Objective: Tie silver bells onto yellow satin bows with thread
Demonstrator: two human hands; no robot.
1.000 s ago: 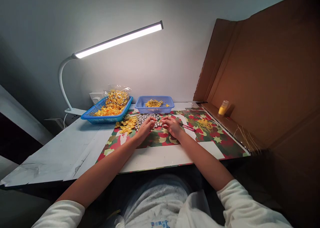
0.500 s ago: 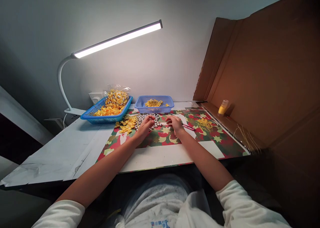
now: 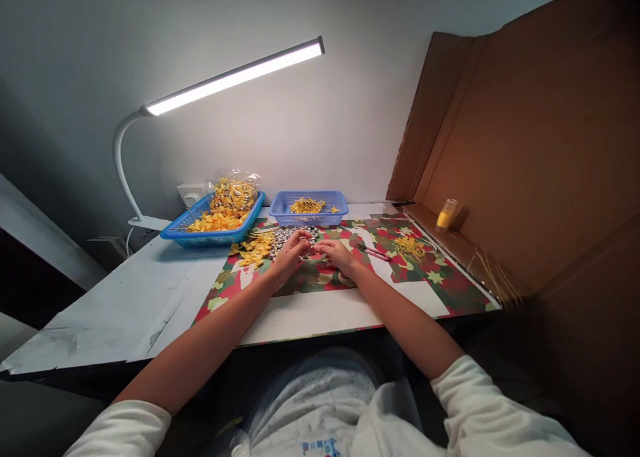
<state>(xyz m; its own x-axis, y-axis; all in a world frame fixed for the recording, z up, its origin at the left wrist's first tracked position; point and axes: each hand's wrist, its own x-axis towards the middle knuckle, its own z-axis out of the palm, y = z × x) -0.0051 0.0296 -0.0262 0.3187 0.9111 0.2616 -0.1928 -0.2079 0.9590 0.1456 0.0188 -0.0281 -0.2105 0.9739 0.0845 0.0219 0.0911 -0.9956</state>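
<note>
My left hand (image 3: 291,251) is closed in a pinch over the near side of a pile of small silver bells (image 3: 283,237). Close to its fingertips, my right hand (image 3: 336,255) is pinched as well. Whatever lies between the fingers is too small to make out. Several yellow ribbon bows (image 3: 254,248) lie left of the bells. A pair of small pink-handled snips (image 3: 374,252) rests on the patterned sheet to the right of my right hand, and beyond it is a tangle of yellow cord (image 3: 410,249).
At the back left stands a blue basket (image 3: 210,238) heaped with yellow bows. A lilac-blue basket (image 3: 308,218) holding yellow pieces stands at the back centre. A lamp (image 3: 235,77) shines overhead. Cardboard (image 3: 525,143) walls the right side, near a yellow-filled bottle (image 3: 447,215).
My right hand has moved left, and its fingertips now meet or nearly meet those of my left hand. The left hand stays in about the same place.
</note>
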